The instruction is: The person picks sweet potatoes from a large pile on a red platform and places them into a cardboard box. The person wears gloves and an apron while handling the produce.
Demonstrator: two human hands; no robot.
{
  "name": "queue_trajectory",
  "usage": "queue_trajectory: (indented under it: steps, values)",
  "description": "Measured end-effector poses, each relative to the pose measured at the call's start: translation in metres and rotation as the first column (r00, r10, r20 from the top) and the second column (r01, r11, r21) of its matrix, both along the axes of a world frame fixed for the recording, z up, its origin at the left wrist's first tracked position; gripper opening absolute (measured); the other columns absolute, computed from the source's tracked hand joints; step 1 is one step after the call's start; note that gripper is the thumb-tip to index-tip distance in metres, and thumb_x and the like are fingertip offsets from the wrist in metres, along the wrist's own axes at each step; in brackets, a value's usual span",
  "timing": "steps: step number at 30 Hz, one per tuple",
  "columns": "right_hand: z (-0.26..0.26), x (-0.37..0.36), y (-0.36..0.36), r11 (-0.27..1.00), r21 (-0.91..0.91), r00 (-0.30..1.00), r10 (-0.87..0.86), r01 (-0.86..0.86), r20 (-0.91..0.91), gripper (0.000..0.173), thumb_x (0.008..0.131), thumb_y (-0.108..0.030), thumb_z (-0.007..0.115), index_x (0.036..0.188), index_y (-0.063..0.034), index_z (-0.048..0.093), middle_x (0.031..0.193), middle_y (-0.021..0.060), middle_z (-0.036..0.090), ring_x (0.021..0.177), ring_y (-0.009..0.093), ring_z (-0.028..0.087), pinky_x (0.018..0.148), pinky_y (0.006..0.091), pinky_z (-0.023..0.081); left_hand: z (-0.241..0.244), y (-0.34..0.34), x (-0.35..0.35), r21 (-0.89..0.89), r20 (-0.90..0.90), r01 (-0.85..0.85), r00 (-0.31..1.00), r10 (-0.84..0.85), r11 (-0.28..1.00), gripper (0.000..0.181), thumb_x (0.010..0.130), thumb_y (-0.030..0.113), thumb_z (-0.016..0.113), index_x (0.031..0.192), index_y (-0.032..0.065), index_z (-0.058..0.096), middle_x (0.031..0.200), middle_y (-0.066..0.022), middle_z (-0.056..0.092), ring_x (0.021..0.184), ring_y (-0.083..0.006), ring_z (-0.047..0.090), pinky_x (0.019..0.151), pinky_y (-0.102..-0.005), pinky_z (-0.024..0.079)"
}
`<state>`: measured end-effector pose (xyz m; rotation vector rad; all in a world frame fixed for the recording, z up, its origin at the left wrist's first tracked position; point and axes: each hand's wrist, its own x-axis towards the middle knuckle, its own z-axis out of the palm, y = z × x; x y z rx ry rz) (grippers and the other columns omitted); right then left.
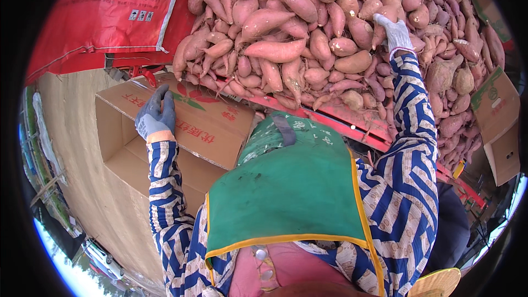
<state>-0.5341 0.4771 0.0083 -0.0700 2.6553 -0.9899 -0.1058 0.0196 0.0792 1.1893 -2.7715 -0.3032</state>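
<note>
A large heap of reddish sweet potatoes lies before me on a red metal bed. My right hand, in a pale work glove, reaches far into the heap and grips a sweet potato, its thumb on the near side. In a glove with grey-coated fingers, my left hand is over the printed flap of an open cardboard box. Its fingers are apart with nothing in them; whether they touch the flap I cannot tell. The visible part of the box's inside is bare cardboard.
A red printed sack covers the bed at upper left. The bed's red metal edge runs between me and the heap. Another cardboard box stands at right, near a dark blue form and a woven straw hat.
</note>
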Motion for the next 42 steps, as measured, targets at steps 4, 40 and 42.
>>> queue_trajectory:
  steps: [4, 40, 42]
  values:
    - [0.04, 0.008, -0.031, 0.417, -0.904, 0.993, 0.033, 0.093, 0.118, 0.045, 0.101, -0.033, 0.066, 0.132, -0.0001, 0.061, 0.116, 0.0149, 0.068, 0.112, 0.025, 0.066, 0.094, 0.0392, 0.057, 0.001, 0.001, 0.001, 0.045, -0.005, 0.016, 1.0, -0.016, 0.999, 0.03, 0.098, 0.035, 0.066, 0.122, 0.0207, 0.076, 0.111, -0.0118, 0.077, 0.1, -0.0287, 0.074, 0.091, -0.038, 0.056]
    - [0.05, 0.22, -0.038, 0.671, -0.718, 0.977, -0.048, 0.188, 0.21, 0.044, 0.1, -0.02, 0.066, 0.139, -0.0014, 0.057, 0.113, 0.0135, 0.068, 0.094, 0.028, 0.071, 0.076, 0.039, 0.062, 0.003, 0.001, -0.002, 0.009, -0.03, 0.098, 0.995, -0.098, 0.995, 0.035, 0.098, 0.043, 0.059, 0.12, 0.0209, 0.073, 0.113, -0.0086, 0.076, 0.104, -0.0319, 0.072, 0.093, -0.0406, 0.055]
    - [0.031, 0.237, -0.089, 0.825, -0.508, 0.966, 0.249, -0.248, -0.066, 0.051, 0.096, -0.019, 0.069, 0.142, -0.0027, 0.053, 0.122, 0.016, 0.065, 0.095, 0.03, 0.071, 0.079, 0.0412, 0.06, 0.001, 0.0, -0.002, 0.007, -0.027, 0.098, 0.995, -0.098, 0.995, 0.035, 0.098, 0.043, 0.058, 0.12, 0.0206, 0.073, 0.113, -0.0088, 0.076, 0.103, -0.0322, 0.072, 0.092, -0.0411, 0.055]
